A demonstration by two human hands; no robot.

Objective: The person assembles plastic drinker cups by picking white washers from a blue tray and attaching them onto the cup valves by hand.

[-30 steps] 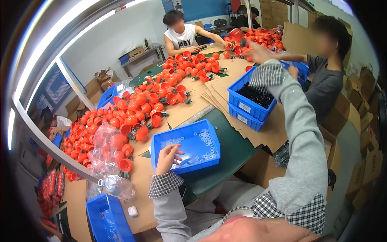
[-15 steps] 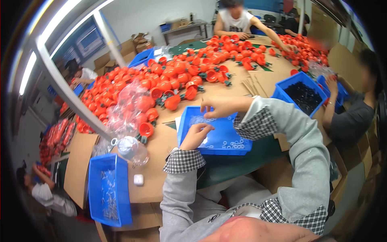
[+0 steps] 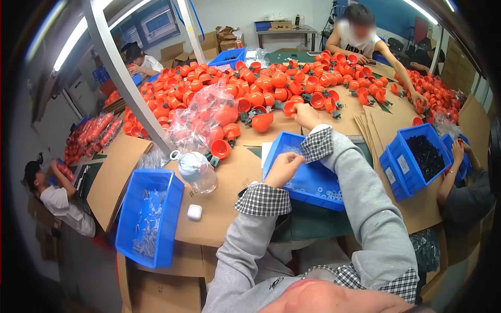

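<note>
My right hand (image 3: pixel 308 116) reaches past the far edge of a blue bin (image 3: pixel 315 200), its curled fingers on an orange plastic cup (image 3: pixel 289 108) at the near side of a big heap. That cup lies among others with dark green fittings. My left hand (image 3: pixel 283 170) is over the bin's left part, thumb and fingers pinched together. Whatever is between those fingertips is too small to make out. Small white rings (image 3: pixel 330 194) lie in the bin, mostly towards its near right corner.
The heap of orange cups (image 3: pixel 250 83) spans the table behind. Left are a clear bottle (image 3: pixel 197 172), a white case (image 3: pixel 194 212) and a blue bin of small metal parts (image 3: pixel 175 219). Right stands a bin of black parts (image 3: pixel 436 175). A metal post (image 3: pixel 122 68) rises left; co-workers sit around.
My right hand has moved from above the bin out to the orange cup beyond it. My left hand stays over the bin, fingers now pinched. The camera view has shifted.
</note>
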